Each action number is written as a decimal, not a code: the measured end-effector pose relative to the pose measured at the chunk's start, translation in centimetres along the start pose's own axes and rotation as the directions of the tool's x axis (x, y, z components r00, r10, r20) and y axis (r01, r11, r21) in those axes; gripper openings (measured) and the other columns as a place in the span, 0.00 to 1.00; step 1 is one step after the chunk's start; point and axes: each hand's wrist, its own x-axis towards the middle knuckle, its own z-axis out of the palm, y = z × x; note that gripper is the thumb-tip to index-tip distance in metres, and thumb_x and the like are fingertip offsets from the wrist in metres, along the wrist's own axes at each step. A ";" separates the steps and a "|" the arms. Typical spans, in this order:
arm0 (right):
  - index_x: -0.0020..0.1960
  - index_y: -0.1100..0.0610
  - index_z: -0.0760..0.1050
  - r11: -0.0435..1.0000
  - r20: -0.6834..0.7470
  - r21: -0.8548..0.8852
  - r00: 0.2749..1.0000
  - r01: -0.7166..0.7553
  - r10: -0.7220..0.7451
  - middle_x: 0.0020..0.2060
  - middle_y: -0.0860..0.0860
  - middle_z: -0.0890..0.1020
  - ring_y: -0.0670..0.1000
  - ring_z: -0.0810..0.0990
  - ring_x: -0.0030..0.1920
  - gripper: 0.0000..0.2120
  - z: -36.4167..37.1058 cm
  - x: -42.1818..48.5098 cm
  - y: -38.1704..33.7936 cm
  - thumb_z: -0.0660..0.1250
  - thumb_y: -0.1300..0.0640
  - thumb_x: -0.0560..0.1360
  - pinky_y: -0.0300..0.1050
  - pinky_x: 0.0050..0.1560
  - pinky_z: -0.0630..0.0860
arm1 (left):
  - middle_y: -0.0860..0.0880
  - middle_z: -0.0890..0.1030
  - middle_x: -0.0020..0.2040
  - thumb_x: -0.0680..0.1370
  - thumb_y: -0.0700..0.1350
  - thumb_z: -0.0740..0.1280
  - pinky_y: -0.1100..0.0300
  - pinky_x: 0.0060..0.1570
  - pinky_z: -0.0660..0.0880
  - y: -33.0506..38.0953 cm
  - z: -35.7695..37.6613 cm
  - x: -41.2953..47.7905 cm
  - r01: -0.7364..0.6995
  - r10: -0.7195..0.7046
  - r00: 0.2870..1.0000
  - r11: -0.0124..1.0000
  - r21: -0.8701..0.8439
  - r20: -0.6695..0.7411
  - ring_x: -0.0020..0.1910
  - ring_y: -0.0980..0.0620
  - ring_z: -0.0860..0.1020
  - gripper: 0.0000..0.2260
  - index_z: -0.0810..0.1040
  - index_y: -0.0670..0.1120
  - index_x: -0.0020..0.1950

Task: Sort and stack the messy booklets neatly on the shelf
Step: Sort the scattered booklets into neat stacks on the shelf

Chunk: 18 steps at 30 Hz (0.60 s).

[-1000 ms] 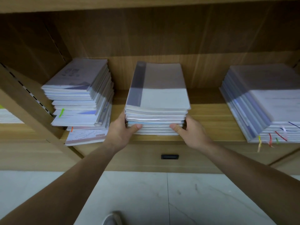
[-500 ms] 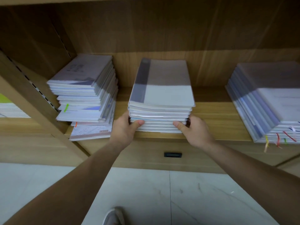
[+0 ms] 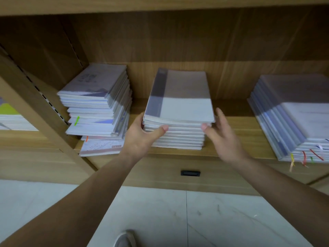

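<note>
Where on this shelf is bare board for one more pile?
Bare shelf lies between the middle stack and the right stack, beside the right hand. Between the left stack and the middle one it is crowded; the left hand fills that gap.

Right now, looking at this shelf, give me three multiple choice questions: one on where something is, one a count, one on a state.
1. Which pile are both hands at?
A the one on the left; B the one in the middle; C the one on the right.
2. How many piles lie on the shelf in the compartment where the hands are?
A two; B four; C three.
3. How does the left stack lie?
A askew, edges jutting out; B squared up; C tipped onto the floor.

Answers:
1 B: the left hand and right hand flank the middle stack.
2 C: the left stack, middle stack and right stack are there.
3 A: its edges stick out at different angles.
</note>
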 end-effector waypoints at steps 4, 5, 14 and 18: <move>0.73 0.45 0.65 0.999 -0.052 0.031 0.998 0.042 -0.040 0.54 0.36 0.77 0.29 0.76 0.48 0.17 1.5 1.5 -1.6 0.55 0.49 0.85 0.21 0.43 0.69 | 0.55 0.82 0.54 0.77 0.60 0.66 0.72 0.40 0.74 2.1 0.2 1.1 0.012 -0.016 0.999 0.992 -0.124 -0.031 0.51 0.56 0.81 0.19 0.76 0.53 0.66; 0.74 0.46 0.65 0.999 -0.065 0.021 0.997 0.042 -0.041 0.54 0.39 0.78 0.31 0.75 0.48 0.18 1.9 1.8 -1.7 0.55 0.49 0.85 0.22 0.40 0.68 | 0.54 0.82 0.54 0.79 0.58 0.65 0.72 0.37 0.73 2.3 0.5 1.3 0.027 -0.036 0.997 0.990 -0.136 -0.061 0.50 0.57 0.81 0.18 0.76 0.53 0.66; 0.74 0.48 0.68 0.996 -0.101 0.052 0.993 0.068 -0.063 0.59 0.43 0.80 0.44 0.77 0.57 0.19 2.8 2.7 -1.5 0.57 0.52 0.84 0.38 0.53 0.70 | 0.52 0.81 0.54 0.80 0.55 0.65 0.67 0.41 0.70 1.5 0.9 1.5 0.025 -0.041 0.989 0.993 -0.113 -0.142 0.51 0.56 0.79 0.18 0.74 0.52 0.69; 0.74 0.49 0.69 0.995 -0.122 0.080 0.991 0.064 -0.054 0.59 0.43 0.80 0.44 0.77 0.59 0.18 3.0 2.7 -1.4 0.57 0.52 0.84 0.41 0.57 0.70 | 0.52 0.80 0.54 0.81 0.55 0.64 0.71 0.34 0.71 1.7 0.9 1.6 0.020 -0.030 0.993 0.996 -0.083 -0.111 0.48 0.57 0.78 0.19 0.72 0.51 0.70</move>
